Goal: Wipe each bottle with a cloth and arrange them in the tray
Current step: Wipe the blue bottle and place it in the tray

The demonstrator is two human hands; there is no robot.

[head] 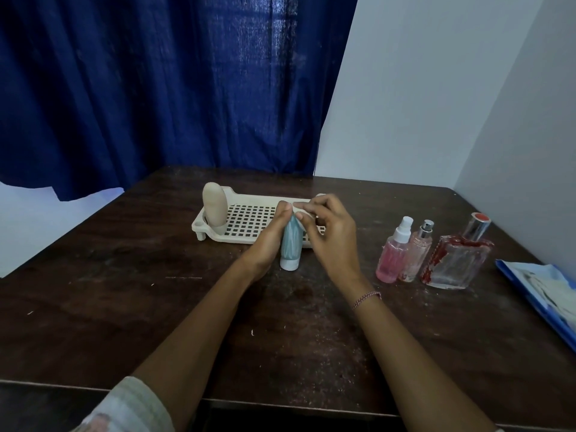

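On a dark table [156,307], the left hand [268,241] grips a blue-green tube [291,244] standing on its cap. The right hand [333,238] pinches a white cloth [304,207] at the tube's top. The tray [199,227] sits at 12 o'clock, just behind the tube.

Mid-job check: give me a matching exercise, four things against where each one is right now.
Things: 1 beige bottle; 2 teal tube; 3 square glass bottle; 4 cloth.
Places: A pinched by the right hand at the tube's top; B held in the left hand, cap down on the table; C standing in the tray's left end; D right of the two pink bottles.
Pairs: 1-C; 2-B; 3-D; 4-A.
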